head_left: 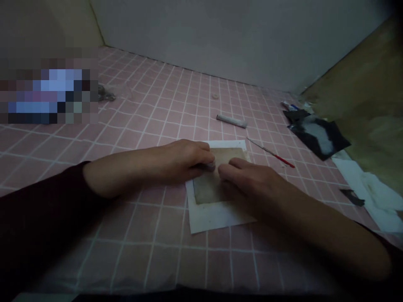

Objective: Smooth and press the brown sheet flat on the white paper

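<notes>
My left hand is closed in a pinch over the upper part of a grey-brown rectangular sheet. A small pale piece shows at its fingertips; its kind is too unclear to name. Just to the right, my right hand is curled with its fingers pressed together, and whatever it may hold is hidden. The two hands are close but a narrow gap separates them. Under the grey-brown sheet lies a larger sheet of white paper, partly covered by my right hand and forearm.
A pink checked cloth covers the surface. Beyond the paper lie a grey bar, a small pale ring and a thin red-handled tool. At right are black sheet material and white tissue. A wall rises behind.
</notes>
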The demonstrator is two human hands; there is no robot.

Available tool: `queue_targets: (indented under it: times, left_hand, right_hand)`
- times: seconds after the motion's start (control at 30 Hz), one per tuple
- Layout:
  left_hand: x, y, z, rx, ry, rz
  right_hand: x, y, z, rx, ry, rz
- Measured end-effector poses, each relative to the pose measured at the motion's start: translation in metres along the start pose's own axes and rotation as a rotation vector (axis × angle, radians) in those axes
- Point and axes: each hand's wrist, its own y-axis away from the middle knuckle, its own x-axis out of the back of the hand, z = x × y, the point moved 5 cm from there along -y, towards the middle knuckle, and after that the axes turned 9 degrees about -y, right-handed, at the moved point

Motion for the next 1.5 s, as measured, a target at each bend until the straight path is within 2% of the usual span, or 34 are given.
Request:
queue_targets:
  times: [0.07,0.23,0.43,0.57,0.63,0.8,0.9,1.0,1.17,1.37,1.5]
  left_hand:
    - [0.0,0.0,0.0,-0.003,-0.002,0.001]
    - [0.001,0.0,0.0,0.027,0.01,-0.005]
    - [0.0,0.001,0.0,0.002,0.015,0.0]
    - [0.0,0.0,-0.001,0.021,0.019,-0.007]
    - [0.001,0.0,0.0,0.025,0.013,-0.009]
    - [0.002,0.001,0.002,0.015,0.0,-0.019]
    - [0.001,0.001,0.0,0.019,0.004,-0.01]
    - [0.001,0.001,-0.001,0.02,0.005,-0.01]
    - [0.001,0.001,0.001,0.0,-0.002,-0.016]
    - [0.002,0.001,0.0,0.035,-0.008,-0.029]
    - [0.001,0.001,0.001,0.006,0.024,-0.021]
  right_hand:
    - [0.0,0.001,0.0,-0.021,0.0,0.019]
    - [-0.007,-0.007,-0.011,0.112,-0.057,0.102]
    - [0.0,-0.002,0.003,-0.026,0.042,0.047]
    - [-0.006,-0.008,-0.008,0.111,-0.088,0.112]
    - [-0.007,-0.008,-0.009,0.135,-0.084,0.092]
    - [-0.001,-0.003,0.002,-0.014,-0.012,0.037]
    - [-0.004,-0.003,-0.007,0.045,-0.068,0.069]
    - [-0.005,-0.003,-0.013,0.098,-0.099,0.033]
    - [0.003,0.001,-0.003,-0.022,-0.037,-0.016]
    - [-0.005,-0.002,-0.015,0.105,-0.135,0.011]
    - [-0.002,0.004,-0.008,0.008,-0.086,-0.066]
